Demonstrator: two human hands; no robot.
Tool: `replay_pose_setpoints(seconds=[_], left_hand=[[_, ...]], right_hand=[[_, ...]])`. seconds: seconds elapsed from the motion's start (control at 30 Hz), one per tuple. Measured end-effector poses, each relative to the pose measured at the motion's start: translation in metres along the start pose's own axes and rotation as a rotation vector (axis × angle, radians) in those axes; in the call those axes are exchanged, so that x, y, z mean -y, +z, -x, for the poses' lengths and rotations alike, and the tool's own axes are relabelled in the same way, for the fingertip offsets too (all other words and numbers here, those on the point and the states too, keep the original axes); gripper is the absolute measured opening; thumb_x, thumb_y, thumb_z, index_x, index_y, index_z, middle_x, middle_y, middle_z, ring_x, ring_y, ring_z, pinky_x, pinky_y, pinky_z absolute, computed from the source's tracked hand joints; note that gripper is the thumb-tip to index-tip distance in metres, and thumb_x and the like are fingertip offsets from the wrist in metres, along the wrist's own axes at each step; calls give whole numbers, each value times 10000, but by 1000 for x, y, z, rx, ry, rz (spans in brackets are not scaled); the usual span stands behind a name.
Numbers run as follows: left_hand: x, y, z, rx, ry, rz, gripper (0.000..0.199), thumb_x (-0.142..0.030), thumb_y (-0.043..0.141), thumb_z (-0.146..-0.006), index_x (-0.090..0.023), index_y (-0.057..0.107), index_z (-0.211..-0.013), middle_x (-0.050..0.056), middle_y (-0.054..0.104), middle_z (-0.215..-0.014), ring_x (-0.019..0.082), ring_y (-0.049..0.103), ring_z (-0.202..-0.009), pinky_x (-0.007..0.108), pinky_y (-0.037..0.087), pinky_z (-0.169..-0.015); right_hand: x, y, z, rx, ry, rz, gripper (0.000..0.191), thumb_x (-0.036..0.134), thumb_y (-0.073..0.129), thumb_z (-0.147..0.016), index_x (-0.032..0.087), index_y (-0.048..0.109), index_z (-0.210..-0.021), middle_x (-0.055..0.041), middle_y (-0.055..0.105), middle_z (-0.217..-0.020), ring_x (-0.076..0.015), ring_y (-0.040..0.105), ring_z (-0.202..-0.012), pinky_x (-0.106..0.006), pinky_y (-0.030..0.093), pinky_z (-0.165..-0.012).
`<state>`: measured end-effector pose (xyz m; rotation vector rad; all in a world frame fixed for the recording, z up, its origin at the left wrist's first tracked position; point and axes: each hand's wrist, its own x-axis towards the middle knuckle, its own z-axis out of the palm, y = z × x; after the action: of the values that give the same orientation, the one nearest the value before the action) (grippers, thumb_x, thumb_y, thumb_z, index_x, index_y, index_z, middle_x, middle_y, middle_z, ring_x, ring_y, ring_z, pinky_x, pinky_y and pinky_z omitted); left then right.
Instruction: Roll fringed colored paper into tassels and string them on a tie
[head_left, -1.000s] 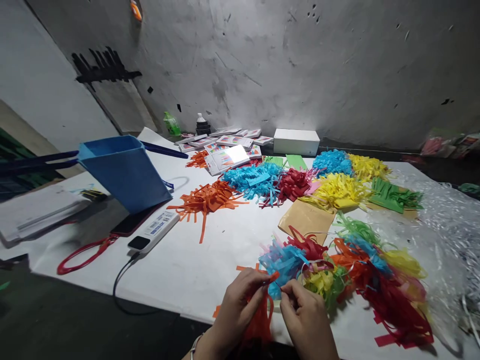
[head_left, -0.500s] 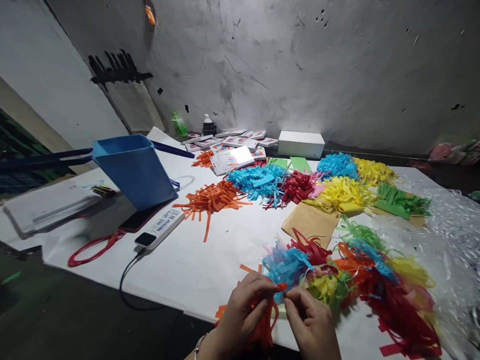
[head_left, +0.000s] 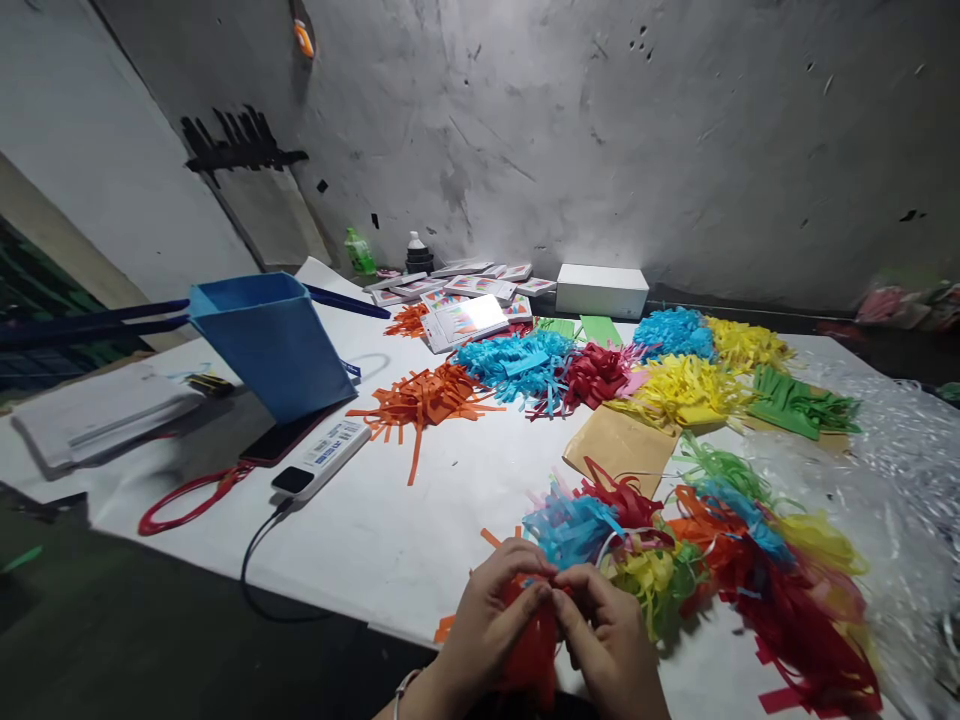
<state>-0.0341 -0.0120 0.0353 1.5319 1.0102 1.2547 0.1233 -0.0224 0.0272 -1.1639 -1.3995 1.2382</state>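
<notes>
At the near side, an orange tassel [head_left: 535, 650] is pinched by the left hand's [head_left: 487, 615] fingers; the right hand's [head_left: 611, 620] are drawn together alongside, contents hidden.

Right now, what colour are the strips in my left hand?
The strips are orange-red, best seen in the head view, below the fingertips.

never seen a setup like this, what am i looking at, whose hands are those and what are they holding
There's no machine here: these are a person's bare hands, seen by a camera on their head looking forward and down. The left hand holds a bunch of orange strips; the right hand meets it at the fingertips, its exact grip hidden. On the white-covered table lie colourful fringed bundles, a tan envelope-like piece, a blue container and a white box.
</notes>
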Motion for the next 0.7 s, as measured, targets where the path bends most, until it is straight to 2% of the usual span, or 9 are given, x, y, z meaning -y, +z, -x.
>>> replay_pose_setpoints(seconds=[0.1,0.17,0.23,0.33,0.4,0.5,0.7], left_hand=[[-6,0,-8,-80,22,41,204,-326,625,-925,-187,674,-785,40,630,-810,182,592,-811,281,468,-766],[-10,-5,-19,-225,-17,180,204,-331,652,-911,-175,662,-780,32,627,-793,159,582,-779,247,474,-743],[-15,-17,-34,-400,-111,445,200,-325,699,-879,-163,640,-778,25,636,-767,122,563,-665,205,478,-632],[-23,-48,-59,-543,-187,765,214,-239,660,-903,-160,562,-730,-29,571,-628,60,442,-455,144,385,-430],[-28,-74,-73,-607,-153,845,269,-141,517,-969,-162,511,-701,-63,489,-561,43,395,-401,122,336,-377],[-33,-110,-85,-710,-102,925,373,-51,332,-1013,-166,461,-682,-78,439,-533,29,375,-362,109,299,-339],[-27,-163,-94,-913,-11,980,448,-69,229,-1052,-165,410,-653,-87,409,-504,5,361,-325,99,287,-324]], right_hand=[[4,1,-5,62,-157,200,255,393,510,-964,202,644,-861,-11,630,-701,-132,583,-595,-202,389,-491],[5,-2,-12,42,-274,346,212,316,471,-982,210,629,-890,-13,661,-750,-147,623,-667,-220,430,-579],[3,-11,-24,-6,-409,562,198,244,439,-985,214,615,-902,-11,666,-777,-160,620,-708,-262,444,-687],[-1,-36,-45,-22,-520,923,200,171,430,-965,223,614,-905,-7,647,-805,-179,589,-759,-357,411,-846],[-4,-61,-59,-39,-507,1058,190,146,458,-941,230,624,-904,-8,640,-825,-189,585,-795,-409,374,-907],[-9,-109,-74,-100,-478,1151,201,138,487,-909,248,654,-936,-23,654,-890,-212,604,-878,-475,318,-972],[-18,-230,-89,-291,-427,1324,258,234,470,-833,273,722,-870,-54,698,-923,-254,644,-891,-486,371,-885]])
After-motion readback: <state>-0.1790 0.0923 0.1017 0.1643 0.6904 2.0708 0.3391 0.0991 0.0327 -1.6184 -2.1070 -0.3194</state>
